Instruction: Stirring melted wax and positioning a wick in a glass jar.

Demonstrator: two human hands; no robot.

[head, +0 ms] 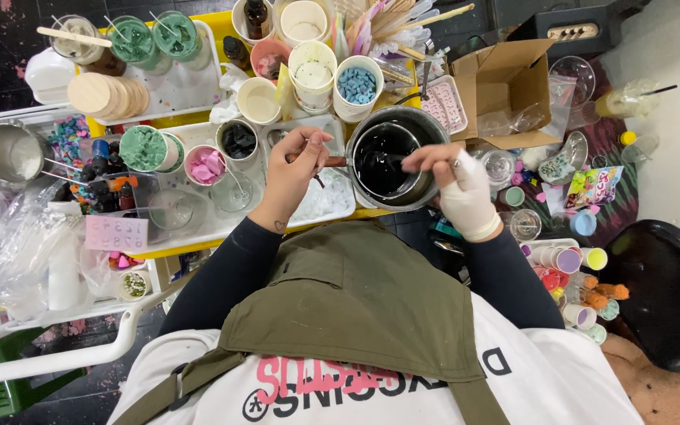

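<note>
olive apron over a white shirt fills the near edge. left grip is closed round the brown handle of a small metal pot holding black liquid, just past the white tray on the yellow worktop. right grip, bandaged in white, pinches a stirrer dipping into that liquid. cups of blue, pink and green pieces stand near.

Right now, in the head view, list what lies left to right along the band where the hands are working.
Steel pot → cup of green chunks → cup of pink pieces → left hand gripping a brown handle → pan of black liquid → gloved right hand → colourful snack packet.
</note>
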